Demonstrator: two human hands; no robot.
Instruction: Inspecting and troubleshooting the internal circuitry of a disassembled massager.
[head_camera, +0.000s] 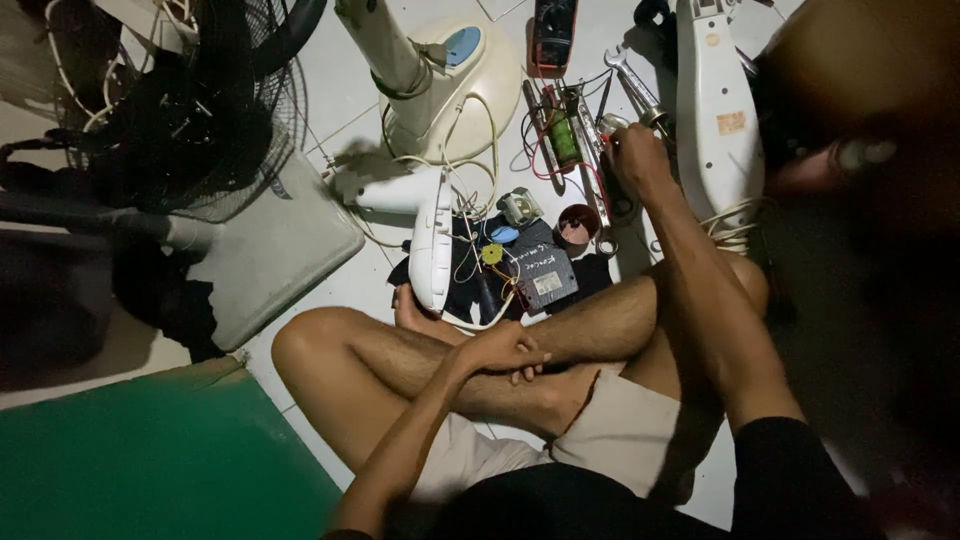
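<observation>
Fingers of the right hand (638, 158) curl down over the little tools on the floor, bunched close together. They seem to pinch something with a bit of red on it, but I cannot tell what, because the back of the hand hides it. The left hand (500, 350) rests on the crossed shin, fingers loose and lying flat, holding nothing.

To do this reach well, I think the person should pick slowly and lift straight up, because thin red and black wires (545, 140) lie tangled right there and could snag. Looking before pulling would help.

Just beside the reaching hand sit a shiny wrench (632, 82), a green part (565, 140) and a long white fan body (715, 110). All of this lies on the pale floor, in front of the person's knees. Nearer the feet are a small round dark cup (576, 224), a white fan piece (432, 240) with wires coming out, and a dark flat box (545, 275).
</observation>
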